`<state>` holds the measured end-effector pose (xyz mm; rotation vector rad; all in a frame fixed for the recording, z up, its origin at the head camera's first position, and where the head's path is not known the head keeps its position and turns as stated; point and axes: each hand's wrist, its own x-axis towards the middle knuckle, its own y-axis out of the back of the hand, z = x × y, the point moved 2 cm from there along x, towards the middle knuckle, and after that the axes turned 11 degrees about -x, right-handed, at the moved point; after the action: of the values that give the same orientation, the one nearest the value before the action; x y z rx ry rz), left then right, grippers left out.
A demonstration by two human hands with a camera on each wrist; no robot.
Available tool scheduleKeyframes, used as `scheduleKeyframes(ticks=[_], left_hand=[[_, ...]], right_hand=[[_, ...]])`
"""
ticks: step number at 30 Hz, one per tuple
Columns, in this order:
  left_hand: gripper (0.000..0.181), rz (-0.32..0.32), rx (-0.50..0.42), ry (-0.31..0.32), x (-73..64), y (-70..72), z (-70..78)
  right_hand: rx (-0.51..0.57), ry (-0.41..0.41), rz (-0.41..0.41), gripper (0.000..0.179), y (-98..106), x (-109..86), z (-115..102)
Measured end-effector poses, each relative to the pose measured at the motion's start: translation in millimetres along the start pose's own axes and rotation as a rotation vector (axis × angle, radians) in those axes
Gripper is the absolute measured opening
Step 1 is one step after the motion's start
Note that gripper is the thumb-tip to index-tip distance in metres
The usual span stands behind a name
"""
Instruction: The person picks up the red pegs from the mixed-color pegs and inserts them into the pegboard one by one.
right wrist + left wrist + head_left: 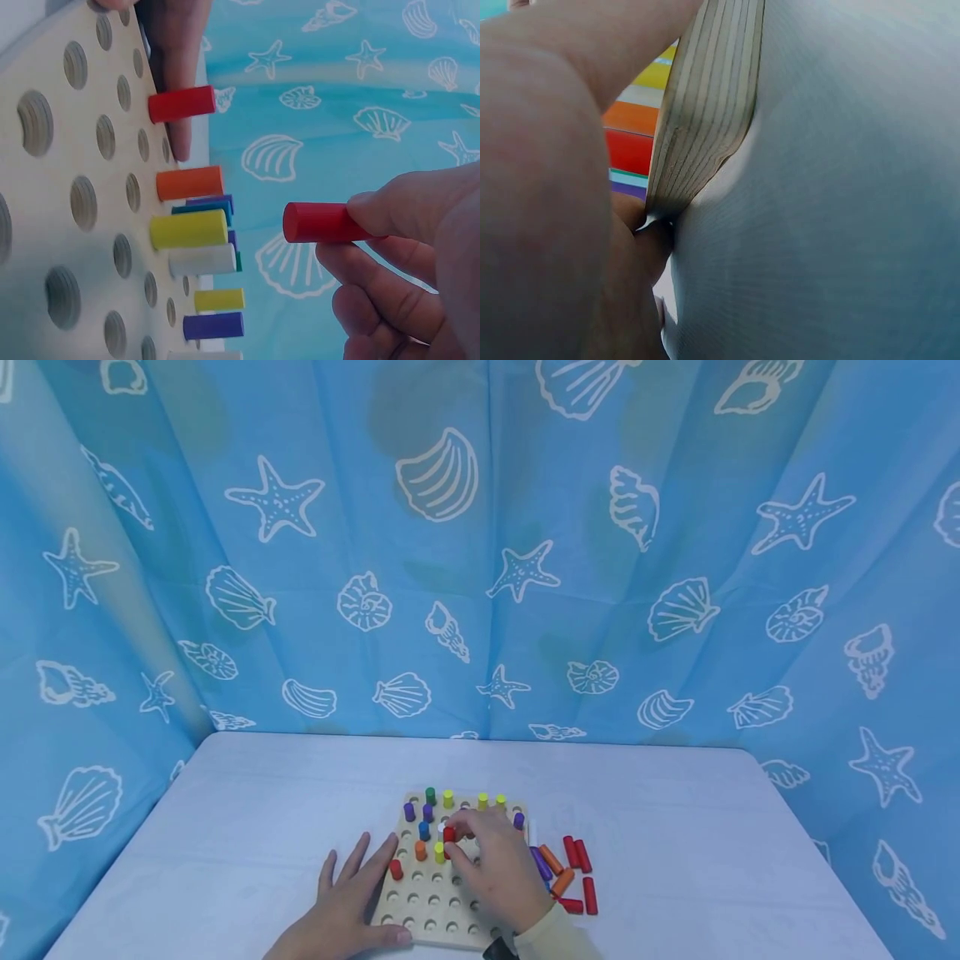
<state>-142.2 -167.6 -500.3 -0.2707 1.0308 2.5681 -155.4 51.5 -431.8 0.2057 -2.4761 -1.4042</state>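
A wooden pegboard (422, 912) with rows of round holes lies on the table. In the right wrist view, my right hand (409, 262) pinches a red peg (319, 223) between thumb and fingers, its free end clear of the board. The head view puts this hand (504, 864) over the board's right half, hiding some holes. Beside the board's left edge, my left hand (341, 902) lies with fingers spread, its thumb along the front edge. Standing pegs include a red peg (396, 869), an orange peg (420, 850), a yellow peg (439, 852) and a white peg (202, 259).
Right of the board lie loose pegs: several red pegs (589, 896), orange pegs (562, 882) and a purple peg (540, 863). The white table (675, 852) extends on both sides. A blue curtain (480, 652) with shell prints hangs behind and around it.
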Motion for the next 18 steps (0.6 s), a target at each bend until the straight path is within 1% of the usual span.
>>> scheduleKeyframes(ticks=[10, 18], left_hand=[[0.123, 0.004, -0.004, -0.009, -1.8, 0.4, 1.1], [0.125, 0.009, 0.003, -0.006, -0.9, -1.2, -0.3]], right_hand=[[0.003, 0.031, -0.031, 0.024, -11.3, -1.4, -4.7], [0.007, 0.034, -0.092, 0.023, -18.6, -0.9, -7.2]])
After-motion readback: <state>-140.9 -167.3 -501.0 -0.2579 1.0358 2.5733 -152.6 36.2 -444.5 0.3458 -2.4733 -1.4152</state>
